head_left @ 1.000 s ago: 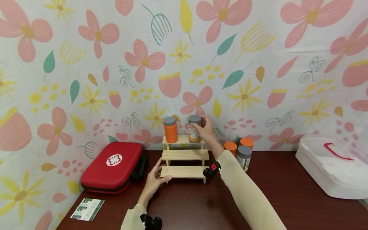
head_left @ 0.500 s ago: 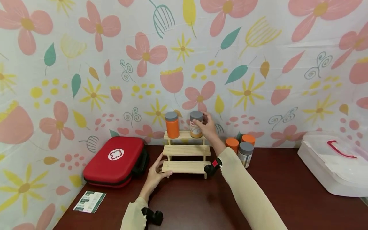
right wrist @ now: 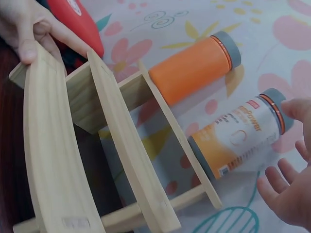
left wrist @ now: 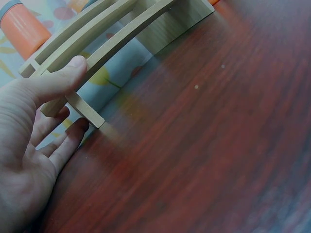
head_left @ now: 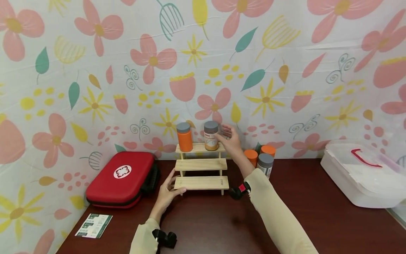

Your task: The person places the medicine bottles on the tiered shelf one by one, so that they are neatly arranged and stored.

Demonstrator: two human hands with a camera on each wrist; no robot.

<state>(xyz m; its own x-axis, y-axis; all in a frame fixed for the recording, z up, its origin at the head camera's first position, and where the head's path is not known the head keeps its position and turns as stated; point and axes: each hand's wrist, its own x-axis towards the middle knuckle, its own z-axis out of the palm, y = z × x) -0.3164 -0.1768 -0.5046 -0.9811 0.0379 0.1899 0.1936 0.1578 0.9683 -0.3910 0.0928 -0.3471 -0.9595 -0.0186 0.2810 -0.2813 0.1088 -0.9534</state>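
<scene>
A three-step wooden display rack (head_left: 201, 182) stands against the patterned backdrop. My left hand (head_left: 166, 194) grips the left end of its lowest step, thumb on the board and fingers below, as the left wrist view shows. Upright on the top step are an orange bottle (head_left: 185, 141) with a grey lid and, to its right, a labelled supplement bottle (head_left: 210, 140), also grey-lidded. Beside that labelled bottle, my right hand (head_left: 231, 141) has its fingers spread. In the right wrist view the thumb (right wrist: 294, 108) is right at the lid, while the other fingers are off the bottle.
Right of the rack stand two orange-lidded bottles (head_left: 251, 157) and a grey-lidded bottle (head_left: 265, 163). A red first-aid case (head_left: 122, 183) and a printed card (head_left: 93, 225) lie at left. A translucent box (head_left: 361, 180) with a red handle sits far right.
My right hand has let go of the labelled bottle and its fingers have spread, moving slightly right. The bottle stays on the top step. My left hand keeps its grip on the rack.
</scene>
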